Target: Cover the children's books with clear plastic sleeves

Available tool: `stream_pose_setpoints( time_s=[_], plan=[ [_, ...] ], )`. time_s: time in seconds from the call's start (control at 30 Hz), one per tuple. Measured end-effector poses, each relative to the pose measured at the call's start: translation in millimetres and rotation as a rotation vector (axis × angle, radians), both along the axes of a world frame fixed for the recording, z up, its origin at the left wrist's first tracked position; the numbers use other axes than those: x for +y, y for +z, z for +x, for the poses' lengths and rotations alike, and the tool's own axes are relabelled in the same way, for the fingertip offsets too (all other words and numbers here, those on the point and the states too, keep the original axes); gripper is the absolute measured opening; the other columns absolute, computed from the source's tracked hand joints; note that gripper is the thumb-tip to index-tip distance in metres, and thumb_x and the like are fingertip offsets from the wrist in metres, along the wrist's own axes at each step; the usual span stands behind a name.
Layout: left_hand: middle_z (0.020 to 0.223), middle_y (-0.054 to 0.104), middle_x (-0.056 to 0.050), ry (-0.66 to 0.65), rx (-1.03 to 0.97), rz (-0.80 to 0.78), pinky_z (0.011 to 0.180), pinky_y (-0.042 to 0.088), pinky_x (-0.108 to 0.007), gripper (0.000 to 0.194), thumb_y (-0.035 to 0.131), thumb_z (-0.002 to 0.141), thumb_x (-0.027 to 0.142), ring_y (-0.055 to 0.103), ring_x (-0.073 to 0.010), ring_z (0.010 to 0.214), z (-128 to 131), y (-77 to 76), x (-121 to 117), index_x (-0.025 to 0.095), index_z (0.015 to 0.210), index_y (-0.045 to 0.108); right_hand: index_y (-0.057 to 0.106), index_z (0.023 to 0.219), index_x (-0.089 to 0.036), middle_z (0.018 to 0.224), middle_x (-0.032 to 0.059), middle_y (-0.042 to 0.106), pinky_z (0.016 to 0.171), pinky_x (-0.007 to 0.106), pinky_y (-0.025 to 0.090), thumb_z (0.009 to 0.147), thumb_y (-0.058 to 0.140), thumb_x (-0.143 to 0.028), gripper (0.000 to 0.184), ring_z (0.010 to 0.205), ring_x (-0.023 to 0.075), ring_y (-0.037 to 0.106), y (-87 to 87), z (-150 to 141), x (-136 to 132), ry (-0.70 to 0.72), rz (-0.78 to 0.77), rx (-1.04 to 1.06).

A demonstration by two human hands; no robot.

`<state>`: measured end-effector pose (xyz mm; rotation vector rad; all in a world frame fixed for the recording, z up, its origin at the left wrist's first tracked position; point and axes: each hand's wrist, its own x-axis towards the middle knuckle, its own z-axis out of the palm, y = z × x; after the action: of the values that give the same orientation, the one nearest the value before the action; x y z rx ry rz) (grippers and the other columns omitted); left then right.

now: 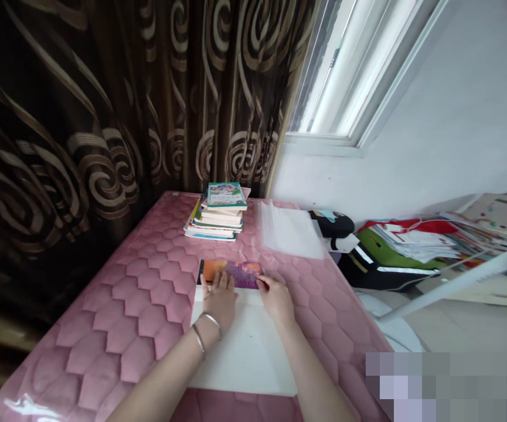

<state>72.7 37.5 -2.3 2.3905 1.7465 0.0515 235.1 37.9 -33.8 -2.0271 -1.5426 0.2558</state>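
In front of me on the pink mattress lies what looks like an open book, with a broad white page (248, 346) towards me. Along its far edge runs an orange and purple printed cover flap (242, 271). My left hand (218, 302), with two silver bangles at the wrist, rests flat on the flap with its fingers spread. At the flap's right edge, my right hand (275, 298) has thumb and forefinger pinched together on the corner. Its other fingers are curled in and partly hidden.
A stack of books (220, 217) stands at the mattress's far side. To its right lie clear plastic sheets (291, 230). A black case (334, 224), a green and black bag (385, 258) and papers (420, 240) sit beyond the right edge. A patterned curtain (183, 94) hangs behind.
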Motion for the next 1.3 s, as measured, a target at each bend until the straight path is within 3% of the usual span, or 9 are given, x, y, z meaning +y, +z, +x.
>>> stream_pose_setpoints(
  time_s=[0.07, 0.2, 0.5, 0.6, 0.77, 0.9, 1.0, 1.07, 1.3],
  plan=[
    [0.154, 0.027, -0.011, -0.028, -0.026, -0.047, 0.113, 0.0, -0.063, 0.054, 0.027, 0.094, 0.032, 0.021, -0.0298, 0.143, 11, -2.2, 9, 0.017, 0.145, 0.035, 0.072, 0.103, -0.026, 0.098, 0.0074, 0.072, 0.077, 0.031, 0.05, 0.088, 0.048, -0.031, 0.029, 0.083, 0.0209, 0.067, -0.4, 0, 0, 0.005, 0.005, -0.007],
    [0.157, 0.017, -0.009, -0.044, -0.09, -0.11, 0.116, 0.009, -0.055, 0.063, 0.024, 0.093, 0.045, 0.012, -0.0272, 0.145, 13, -3.9, 28, 0.016, 0.148, 0.027, 0.072, 0.102, -0.026, 0.097, 0.0075, 0.073, 0.076, 0.033, 0.051, 0.088, 0.046, -0.031, 0.03, 0.081, 0.0214, 0.067, -0.9, -1, -1, 0.022, 0.018, -0.008],
    [0.158, 0.012, -0.009, 0.114, -0.096, -0.06, 0.116, 0.006, -0.052, 0.07, 0.03, 0.088, 0.047, 0.008, -0.0282, 0.146, -23, -10.0, 44, 0.014, 0.149, 0.023, 0.071, 0.102, -0.028, 0.094, 0.0054, 0.072, 0.073, 0.029, 0.051, 0.089, 0.045, -0.031, 0.03, 0.078, 0.0185, 0.066, -1.2, -1, -1, 0.003, 0.031, -0.029],
    [0.158, 0.012, -0.008, 0.115, -0.085, -0.056, 0.117, 0.003, -0.052, 0.069, 0.029, 0.088, 0.046, 0.008, -0.0273, 0.146, -25, -11.5, 46, 0.015, 0.149, 0.024, 0.07, 0.105, -0.027, 0.097, 0.0066, 0.07, 0.072, 0.029, 0.05, 0.09, 0.042, -0.03, 0.031, 0.078, 0.0187, 0.065, 4.9, -2, -3, -0.001, -0.044, -0.062],
    [0.158, 0.011, -0.007, 0.109, -0.07, -0.068, 0.117, 0.002, -0.051, 0.07, 0.027, 0.088, 0.046, 0.005, -0.027, 0.146, -23, -13.1, 45, 0.013, 0.15, 0.02, 0.065, 0.117, -0.019, 0.12, 0.0185, 0.059, 0.086, 0.04, 0.045, 0.09, 0.043, -0.025, 0.036, 0.105, 0.0297, 0.057, 26.0, -14, -7, 0.0, -0.116, -0.313],
    [0.158, 0.01, -0.008, 0.099, -0.074, -0.057, 0.116, 0.003, -0.053, 0.069, 0.025, 0.089, 0.044, 0.005, -0.0271, 0.146, -25, -13.9, 44, 0.014, 0.15, 0.019, 0.053, 0.133, -0.016, 0.138, 0.0172, 0.049, 0.102, 0.043, 0.034, 0.094, 0.037, -0.031, 0.045, 0.125, 0.0317, 0.044, 35.1, -47, 3, 0.206, -0.107, -0.342],
    [0.158, 0.009, -0.007, 0.055, -0.024, -0.061, 0.116, 0.004, -0.054, 0.068, 0.033, 0.086, 0.034, 0.004, -0.0269, 0.146, -26, -13.8, 44, 0.016, 0.15, 0.021, 0.041, 0.142, -0.014, 0.147, 0.0122, 0.041, 0.111, 0.039, 0.025, 0.097, 0.027, -0.04, 0.053, 0.137, 0.0259, 0.032, 29.3, -74, 20, 0.451, -0.085, -0.25],
    [0.158, 0.008, -0.007, 0.041, 0.01, -0.077, 0.116, 0.004, -0.054, 0.071, 0.038, 0.083, 0.031, 0.002, -0.0275, 0.146, -26, -13.4, 44, 0.016, 0.15, 0.021, 0.036, 0.144, -0.012, 0.15, 0.0104, 0.036, 0.114, 0.04, 0.019, 0.098, 0.02, -0.043, 0.058, 0.141, 0.024, 0.025, 22.7, -84, 31, 0.529, -0.139, -0.195],
    [0.158, 0.011, -0.007, 0.098, -0.062, -0.068, 0.116, 0.002, -0.052, 0.066, 0.027, 0.088, 0.038, 0.004, -0.0264, 0.146, -25, -15.8, 47, 0.015, 0.15, 0.022, 0.03, 0.145, -0.001, 0.154, 0.0178, 0.023, 0.116, 0.038, 0.011, 0.097, 0.019, -0.05, 0.069, 0.145, 0.0243, 0.014, 11.2, -55, 38, 0.425, -0.282, -0.229]
  ],
)
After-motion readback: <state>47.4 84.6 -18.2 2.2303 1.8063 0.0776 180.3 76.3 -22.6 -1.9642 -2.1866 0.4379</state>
